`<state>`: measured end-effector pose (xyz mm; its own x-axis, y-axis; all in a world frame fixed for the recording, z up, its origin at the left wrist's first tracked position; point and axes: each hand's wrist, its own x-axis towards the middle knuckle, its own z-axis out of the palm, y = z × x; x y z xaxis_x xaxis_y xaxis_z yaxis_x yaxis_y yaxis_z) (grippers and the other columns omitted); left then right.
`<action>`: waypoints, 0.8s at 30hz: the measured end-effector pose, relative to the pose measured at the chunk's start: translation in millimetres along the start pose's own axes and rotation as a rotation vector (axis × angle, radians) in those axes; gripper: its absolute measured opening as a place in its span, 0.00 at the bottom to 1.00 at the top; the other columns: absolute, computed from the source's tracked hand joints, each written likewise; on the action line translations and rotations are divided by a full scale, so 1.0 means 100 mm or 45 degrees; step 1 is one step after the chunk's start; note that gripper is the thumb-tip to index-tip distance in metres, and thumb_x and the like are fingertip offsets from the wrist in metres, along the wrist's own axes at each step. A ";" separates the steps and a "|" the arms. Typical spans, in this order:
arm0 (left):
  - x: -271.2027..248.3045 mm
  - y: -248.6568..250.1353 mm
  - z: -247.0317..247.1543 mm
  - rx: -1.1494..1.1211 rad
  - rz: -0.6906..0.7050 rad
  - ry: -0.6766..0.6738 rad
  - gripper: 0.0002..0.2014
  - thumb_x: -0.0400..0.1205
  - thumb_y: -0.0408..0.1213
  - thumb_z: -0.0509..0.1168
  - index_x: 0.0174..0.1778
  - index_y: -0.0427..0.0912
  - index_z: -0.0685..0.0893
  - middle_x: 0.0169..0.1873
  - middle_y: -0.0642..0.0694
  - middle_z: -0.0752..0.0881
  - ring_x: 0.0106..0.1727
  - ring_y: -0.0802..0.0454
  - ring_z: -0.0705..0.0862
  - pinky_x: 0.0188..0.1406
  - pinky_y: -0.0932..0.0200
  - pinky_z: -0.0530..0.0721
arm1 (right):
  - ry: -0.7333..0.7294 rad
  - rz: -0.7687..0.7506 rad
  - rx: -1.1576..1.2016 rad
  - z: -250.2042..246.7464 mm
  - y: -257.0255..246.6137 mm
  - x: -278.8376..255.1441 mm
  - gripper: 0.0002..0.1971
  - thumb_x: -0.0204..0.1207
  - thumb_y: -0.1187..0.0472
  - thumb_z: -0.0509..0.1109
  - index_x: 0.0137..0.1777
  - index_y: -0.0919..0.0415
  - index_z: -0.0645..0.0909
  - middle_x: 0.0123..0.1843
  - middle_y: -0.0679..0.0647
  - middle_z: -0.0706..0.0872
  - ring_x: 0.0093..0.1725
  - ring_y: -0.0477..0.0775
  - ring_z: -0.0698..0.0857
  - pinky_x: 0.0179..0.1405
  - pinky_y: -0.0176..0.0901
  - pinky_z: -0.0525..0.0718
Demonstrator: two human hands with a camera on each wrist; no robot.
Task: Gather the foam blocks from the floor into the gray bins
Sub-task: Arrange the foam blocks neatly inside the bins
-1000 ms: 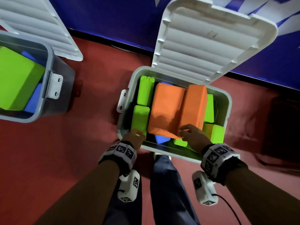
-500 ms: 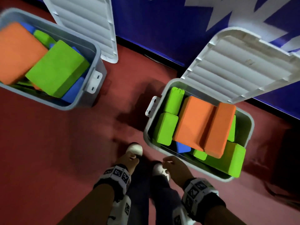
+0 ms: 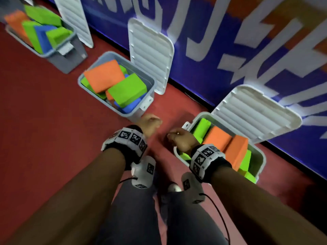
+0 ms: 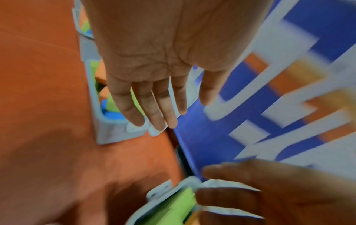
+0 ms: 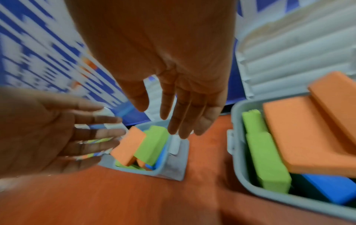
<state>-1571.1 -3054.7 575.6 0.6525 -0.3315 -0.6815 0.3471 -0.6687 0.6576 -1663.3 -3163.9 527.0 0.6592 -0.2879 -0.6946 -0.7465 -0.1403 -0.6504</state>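
Three gray bins in a row along blue wall w/ big white lettering, all on red floor, lids up. Nearest bin at 3 o'clock in head view: orange blocks on top, green blocks at its left edge, white lid leaning back on wall. Middle bin at 11 o'clock: orange slab over green block, blue one low at near corner; lid upright behind. Far bin at 10 o'clock, blurred, mixed orange/green/blue.

Left hand between middle and nearest bins, holding nothing. Right hand over near-left corner of nearest bin, also holding nothing, covering part of its rim. Legs in dark trousers at 6 o'clock.

Head view: fingers unclear, foreshortened. Left wrist view: left hand w/ straight, relaxed fingers over middle bin's latch corner; right hand blurred at 5 o'clock. Right wrist view: right hand flat, fingers spread; blue block visible deep in nearest bin under orange, hidden from head cam.

Vs. 0.5 s ago: cam swung, third bin now in sight; both hands higher, further fwd. Vs. 1 s ago: hands off the orange blocks, out of the bin.
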 end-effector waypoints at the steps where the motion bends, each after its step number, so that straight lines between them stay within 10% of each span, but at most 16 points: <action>1: -0.14 0.13 -0.06 -0.074 0.047 0.010 0.12 0.84 0.32 0.60 0.35 0.50 0.75 0.35 0.49 0.78 0.34 0.57 0.75 0.27 0.71 0.74 | -0.018 -0.066 0.006 0.00 -0.19 -0.11 0.07 0.67 0.50 0.67 0.34 0.50 0.77 0.38 0.53 0.82 0.41 0.54 0.79 0.41 0.45 0.76; 11: -1.18 0.11 -1.67 -0.399 0.258 0.032 0.06 0.85 0.31 0.58 0.44 0.42 0.77 0.38 0.45 0.79 0.36 0.60 0.75 0.21 0.79 0.73 | -0.256 -0.335 -0.103 0.81 -1.81 -0.94 0.11 0.79 0.64 0.63 0.34 0.55 0.74 0.35 0.56 0.80 0.27 0.47 0.73 0.17 0.29 0.67; 14: -1.16 -0.39 -2.47 -0.492 0.225 0.154 0.11 0.84 0.30 0.59 0.37 0.45 0.76 0.35 0.45 0.78 0.36 0.56 0.76 0.30 0.67 0.75 | -0.212 -0.348 -0.155 1.45 -2.24 -0.80 0.11 0.79 0.62 0.65 0.34 0.54 0.74 0.33 0.55 0.80 0.28 0.48 0.74 0.21 0.30 0.69; 19: -1.41 -1.65 -3.83 -0.517 -0.063 0.285 0.14 0.85 0.30 0.57 0.33 0.45 0.72 0.32 0.46 0.73 0.31 0.55 0.70 0.15 0.76 0.66 | -0.342 -0.272 -0.232 2.94 -2.79 -0.62 0.10 0.75 0.55 0.67 0.33 0.55 0.75 0.35 0.54 0.82 0.35 0.51 0.78 0.31 0.35 0.70; 24: -1.32 -2.55 -5.18 -0.595 -0.254 0.568 0.11 0.83 0.37 0.61 0.33 0.45 0.76 0.42 0.41 0.80 0.45 0.49 0.77 0.39 0.60 0.70 | -0.427 -0.118 -0.272 4.09 -3.47 -0.33 0.10 0.82 0.64 0.62 0.40 0.52 0.75 0.44 0.56 0.81 0.37 0.48 0.80 0.29 0.32 0.80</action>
<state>-1396.6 -2495.3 664.3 0.7263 0.1423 -0.6725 0.6794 -0.2973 0.6709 -1389.5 -2718.3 649.4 0.6907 0.0549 -0.7210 -0.6614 -0.3550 -0.6607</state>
